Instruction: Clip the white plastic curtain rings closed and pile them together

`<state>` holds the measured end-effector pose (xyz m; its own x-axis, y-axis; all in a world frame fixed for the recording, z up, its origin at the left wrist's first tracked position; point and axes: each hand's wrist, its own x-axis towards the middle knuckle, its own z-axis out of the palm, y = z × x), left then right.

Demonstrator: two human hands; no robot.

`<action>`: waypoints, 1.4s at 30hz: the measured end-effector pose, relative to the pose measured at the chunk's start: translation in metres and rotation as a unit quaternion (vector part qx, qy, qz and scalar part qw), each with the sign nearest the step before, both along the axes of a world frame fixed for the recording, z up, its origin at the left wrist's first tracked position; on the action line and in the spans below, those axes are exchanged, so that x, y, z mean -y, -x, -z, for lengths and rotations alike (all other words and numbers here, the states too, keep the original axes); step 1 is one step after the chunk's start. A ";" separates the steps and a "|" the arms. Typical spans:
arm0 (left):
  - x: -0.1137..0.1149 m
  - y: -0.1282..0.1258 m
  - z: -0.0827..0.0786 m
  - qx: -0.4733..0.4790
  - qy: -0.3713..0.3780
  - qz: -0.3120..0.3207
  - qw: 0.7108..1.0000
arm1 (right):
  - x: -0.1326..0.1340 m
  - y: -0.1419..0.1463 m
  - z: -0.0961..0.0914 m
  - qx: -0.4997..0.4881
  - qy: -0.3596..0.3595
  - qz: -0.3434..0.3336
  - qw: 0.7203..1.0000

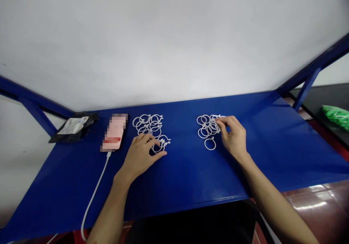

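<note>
Two piles of white plastic rings lie on a blue table (185,171). My left hand (141,155) rests on the near end of the left pile (149,126), its fingers and thumb pinching a ring there. My right hand (233,137) reaches into the right pile (207,127), fingertips closed on a ring at the pile's right edge. One single ring (209,144) lies just in front of the right pile, beside my right hand.
A phone (115,132) lies left of the left pile, with a white cable (94,193) running to the near edge. A black packet (73,127) sits at the far left. A green bag (336,116) is on a dark surface at right. A white wall stands behind.
</note>
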<state>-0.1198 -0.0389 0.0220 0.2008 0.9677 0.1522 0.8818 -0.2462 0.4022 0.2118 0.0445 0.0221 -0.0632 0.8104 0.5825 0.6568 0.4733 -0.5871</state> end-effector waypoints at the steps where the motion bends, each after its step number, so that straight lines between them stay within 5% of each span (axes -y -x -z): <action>1: 0.000 -0.001 0.000 -0.003 0.000 0.007 1.000 | -0.002 -0.001 0.001 0.018 0.001 0.005 1.000; 8: 0.004 -0.007 -0.005 0.001 -0.039 0.028 0.999 | -0.002 0.001 0.009 0.096 -0.056 0.030 0.993; 16: 0.003 -0.011 -0.002 -0.029 -0.063 0.050 0.996 | 0.028 0.039 0.013 0.123 -0.013 -0.187 0.975; 22: 0.007 -0.020 -0.010 -0.014 -0.115 0.092 0.989 | 0.040 0.052 0.012 0.123 0.019 -0.261 0.957; 29: 0.014 -0.046 -0.008 0.032 -0.196 0.178 0.964 | 0.046 0.059 0.011 -0.005 0.120 -0.366 0.923; 33: 0.017 -0.054 -0.002 0.059 -0.219 0.177 0.958 | 0.044 0.059 0.013 -0.081 0.150 -0.340 0.925; 36: 0.013 -0.045 0.000 0.054 -0.222 0.102 0.968 | 0.037 0.051 0.011 -0.104 0.129 -0.289 0.943; 42: 0.003 -0.011 0.003 -0.073 -0.071 -0.040 0.994 | 0.014 0.015 0.003 -0.125 0.080 -0.113 0.982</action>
<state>-0.1092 -0.0423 0.0185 0.1548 0.9524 0.2624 0.9471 -0.2187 0.2348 0.1965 0.0301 0.0190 -0.1231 0.8748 0.4687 0.3713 0.4785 -0.7957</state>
